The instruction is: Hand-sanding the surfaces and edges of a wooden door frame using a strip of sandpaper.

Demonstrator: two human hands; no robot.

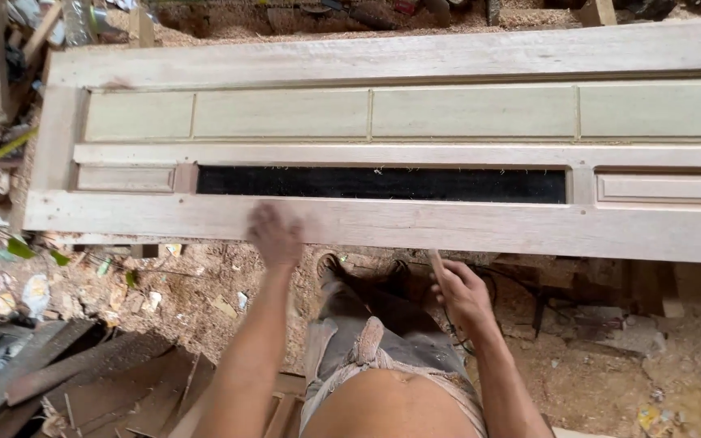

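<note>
The left hand (276, 234) lies on the near rail of the long wooden door (383, 219), blurred (I cannot tell how open it is). The right hand (460, 292) is closed around a thin stick (435, 266), just below the door's near edge.

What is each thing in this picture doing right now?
Wooden door: lying flat, unpainted, one long panel slot open and dark.
Left hand: blurred, resting on the door's near rail.
Right hand: below the door's edge, fingers closed on a thin stick.
Ground: covered in sawdust and scraps.
</note>
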